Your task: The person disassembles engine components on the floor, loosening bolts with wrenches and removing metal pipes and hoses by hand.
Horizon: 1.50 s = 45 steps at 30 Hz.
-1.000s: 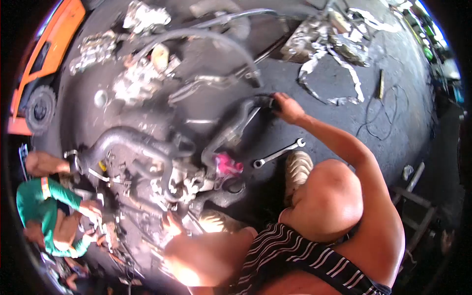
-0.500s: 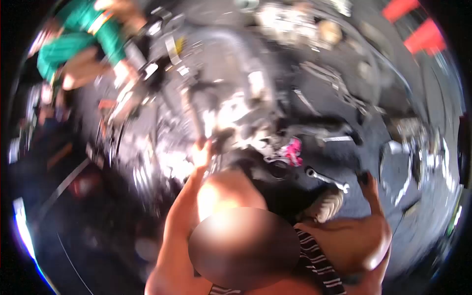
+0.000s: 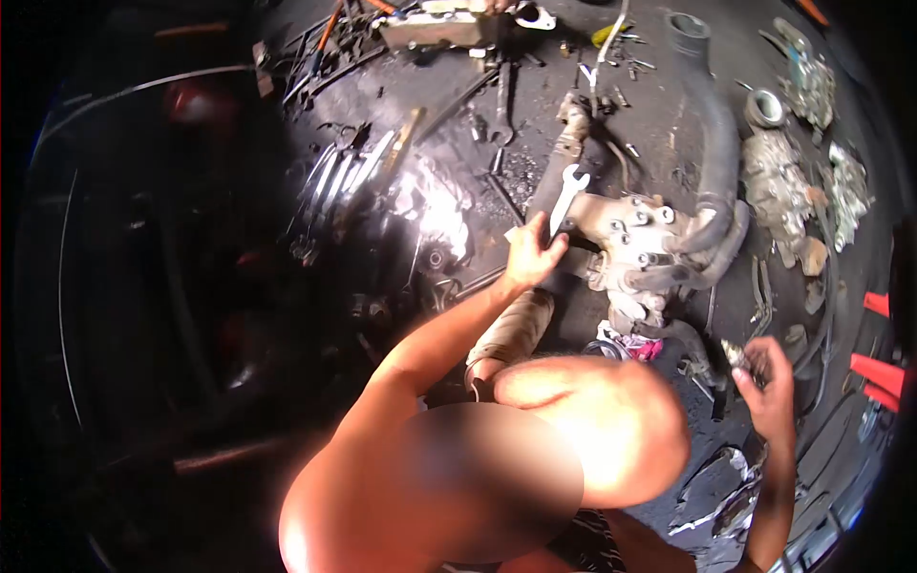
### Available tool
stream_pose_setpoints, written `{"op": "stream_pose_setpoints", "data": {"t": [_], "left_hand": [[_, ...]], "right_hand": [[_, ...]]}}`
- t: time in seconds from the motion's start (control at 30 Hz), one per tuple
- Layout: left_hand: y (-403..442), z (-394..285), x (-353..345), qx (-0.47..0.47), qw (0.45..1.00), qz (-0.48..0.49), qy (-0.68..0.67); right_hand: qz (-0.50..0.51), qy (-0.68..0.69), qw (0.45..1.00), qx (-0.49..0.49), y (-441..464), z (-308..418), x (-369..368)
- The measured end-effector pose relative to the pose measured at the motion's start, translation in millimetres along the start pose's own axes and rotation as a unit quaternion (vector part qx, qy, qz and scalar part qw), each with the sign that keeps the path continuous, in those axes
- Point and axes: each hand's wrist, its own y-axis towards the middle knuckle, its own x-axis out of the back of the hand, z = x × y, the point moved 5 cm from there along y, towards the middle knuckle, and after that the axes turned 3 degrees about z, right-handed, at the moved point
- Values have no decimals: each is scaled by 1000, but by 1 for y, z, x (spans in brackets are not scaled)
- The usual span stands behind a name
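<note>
My left hand (image 3: 533, 256) is closed around a wrench (image 3: 566, 198), whose open jaw points up and away from me. Close beside it lies a greasy metal manifold (image 3: 630, 229) with several bolt holes and grey hoses attached. My right hand (image 3: 772, 384), off to the right, pinches a small pale, rough piece (image 3: 734, 354) between thumb and fingers; its kind is too small to make out. A pink and white rag (image 3: 635, 344) sits below the manifold, near my knee.
A thick grey hose (image 3: 712, 134) curves behind the manifold. Dirty castings (image 3: 783, 181) lie at right, near red pieces (image 3: 879, 375). Several wrenches (image 3: 344, 172) and a metal block (image 3: 435, 31) are on the floor at left and back. Dark machinery fills the far left.
My view has swung left, and the co-worker in green is out of it. A wrench now shows in my left hand; my right hand is raised with a small pale piece.
</note>
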Motion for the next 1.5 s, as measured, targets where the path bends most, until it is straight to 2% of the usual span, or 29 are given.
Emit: {"op": "stream_pose_setpoints", "data": {"t": [0.03,0.13,0.23,0.27,0.33,0.43,0.5,0.53,0.6,0.67,0.8,0.93,0.97,1.0,1.13,1.2,1.23,1.27,1.3,1.37,1.47,1.5], "left_hand": [[-3,6,-1,84,991,83,64],[0,13,-4,1,998,64,-1],[3,14,-1,9,996,72,-52],[5,10,0,-4,996,64,-57],[8,13,1,8,993,89,-72],[15,16,1,9,989,111,-100],[14,21,2,261,919,243,-165],[21,29,-5,174,915,287,-223],[18,4,-5,144,894,303,-298],[6,-19,-9,150,838,369,-373],[-2,-63,-17,71,801,426,-415],[-4,-53,-18,111,787,413,-445],[-4,-52,-14,117,778,411,-461],[-9,-40,-16,113,779,419,-453],[-2,-17,26,142,835,360,-391],[5,-5,64,221,860,274,-369],[13,17,80,217,898,211,-319],[12,42,97,261,923,131,-249],[12,77,109,297,929,49,-214],[19,92,142,282,926,-54,-245],[9,104,166,385,859,-177,-287],[-4,118,164,460,836,-186,-234]], "right_hand": [[-9,-20,998,67,18,19,-11],[45,-165,966,193,69,69,-54],[82,-270,940,190,99,86,-95],[65,-331,904,263,104,84,-106],[77,-394,858,319,108,82,-122],[109,-400,867,277,107,69,-128],[103,-403,861,293,97,63,-127],[104,-395,863,298,93,61,-127],[100,-394,863,300,84,55,-126],[81,-381,861,326,81,53,-127],[54,-310,892,324,90,64,-136],[26,-279,903,326,105,63,-142],[59,-274,913,298,107,51,-145],[61,-271,910,309,104,53,-146],[32,-374,867,327,99,57,-142],[15,-411,851,328,100,59,-127],[-2,-433,844,315,102,57,-119],[-12,-472,830,296,104,58,-111],[-6,-483,830,278,106,62,-106],[6,-491,835,249,109,64,-100],[52,-525,816,235,112,56,-101],[55,-527,814,238,113,59,-102]]}}
